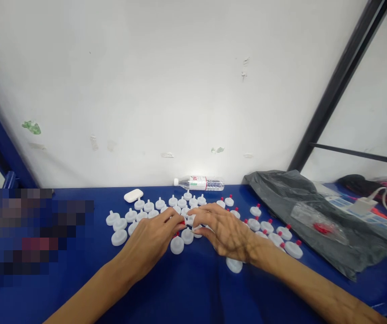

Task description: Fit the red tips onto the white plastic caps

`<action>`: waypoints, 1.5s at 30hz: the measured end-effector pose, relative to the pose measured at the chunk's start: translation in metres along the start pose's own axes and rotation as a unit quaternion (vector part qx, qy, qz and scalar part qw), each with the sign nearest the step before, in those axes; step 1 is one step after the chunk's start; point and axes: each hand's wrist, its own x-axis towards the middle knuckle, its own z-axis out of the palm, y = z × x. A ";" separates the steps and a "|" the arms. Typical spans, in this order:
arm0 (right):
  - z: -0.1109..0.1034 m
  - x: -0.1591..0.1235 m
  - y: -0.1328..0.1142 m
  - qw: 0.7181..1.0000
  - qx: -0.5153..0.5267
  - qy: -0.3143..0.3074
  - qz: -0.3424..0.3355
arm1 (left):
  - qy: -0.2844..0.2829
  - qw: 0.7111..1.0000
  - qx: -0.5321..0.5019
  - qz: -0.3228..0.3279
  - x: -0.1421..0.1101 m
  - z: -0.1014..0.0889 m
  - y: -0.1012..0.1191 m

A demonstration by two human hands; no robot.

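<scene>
Near the middle of the blue table, my left hand (157, 231) is closed, with a small red cap (182, 222) pinched at its fingertips. Facing it, my right hand (222, 225) is closed on a translucent white nozzle lid (190, 219), mostly hidden by the fingers. The two sets of fingertips almost meet, and I cannot tell whether cap and lid touch. Bare-tipped white lids (119, 224) stand in a group behind and left of my hands. Other lids with red tips (293, 249) lie to the right, and one red-tipped lid (177, 245) sits just below my fingers.
A clear plastic bottle (200, 183) lies along the wall, with a white oval case (133, 195) to its left. At right, a grey plastic bag (294, 216) carries a clear pouch (319, 224) of red pieces. Beyond are a power strip and charger (362, 205).
</scene>
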 end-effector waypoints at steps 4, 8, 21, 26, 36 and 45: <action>-0.001 -0.001 -0.001 0.998 -0.051 -0.004 -0.037 | -0.005 1.000 -0.015 0.007 -0.002 0.000 0.003; -0.002 0.001 -0.007 0.993 -0.095 0.026 -0.063 | -0.010 0.999 -0.048 0.003 -0.003 -0.004 0.006; -0.015 0.006 0.025 0.991 -0.057 -0.001 0.123 | -0.075 0.995 -0.002 -0.058 0.004 -0.010 -0.013; -0.021 -0.008 0.062 0.969 -0.071 0.005 0.238 | -0.148 0.988 -0.034 -0.039 -0.002 -0.004 -0.026; -0.013 -0.013 0.075 0.957 -0.102 -0.042 0.267 | -0.196 0.978 -0.059 -0.044 -0.001 -0.003 -0.022; -0.010 -0.015 0.079 0.954 -0.122 -0.092 0.259 | -0.195 0.978 -0.055 -0.041 -0.004 0.001 -0.024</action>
